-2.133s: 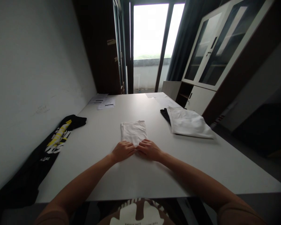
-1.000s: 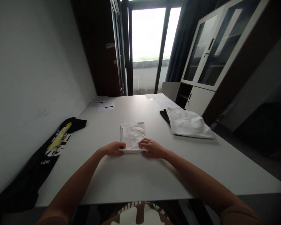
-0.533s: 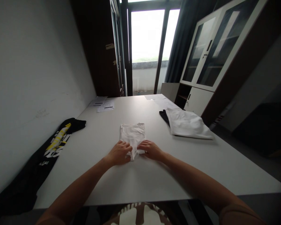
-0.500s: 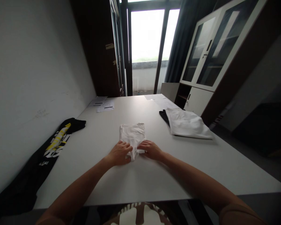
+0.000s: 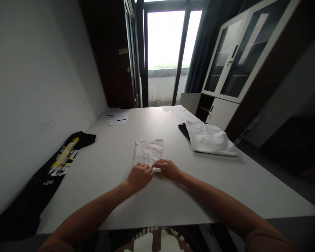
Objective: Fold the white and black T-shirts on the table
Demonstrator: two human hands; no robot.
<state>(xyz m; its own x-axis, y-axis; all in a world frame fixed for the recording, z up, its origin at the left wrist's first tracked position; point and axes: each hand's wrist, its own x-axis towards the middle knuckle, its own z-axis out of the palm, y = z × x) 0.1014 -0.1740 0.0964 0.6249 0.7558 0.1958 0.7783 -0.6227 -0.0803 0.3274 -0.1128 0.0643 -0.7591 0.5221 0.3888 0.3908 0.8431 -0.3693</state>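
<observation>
A folded white cloth (image 5: pixel 148 149) lies flat on the table (image 5: pixel 152 206), its near edge under both hands. The right hand (image 5: pixel 168 169) holds that edge, a white fold showing at its fingers. The left hand (image 5: pixel 139 176), narrow, rests just beside; its grip cannot be told. Left, a black shirt (image 5: pixel 43 185); right, a white garment (image 5: pixel 211 138).

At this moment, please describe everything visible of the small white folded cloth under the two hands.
The small white folded cloth looks like thin, soft fabric, slightly wrinkled, folded into a roughly rectangular piece with layered edges at its far side. It lies on the smooth white table. The left hand and right hand both touch its near end, where a white folded bit shows between them. The hands hide most of that end.
</observation>
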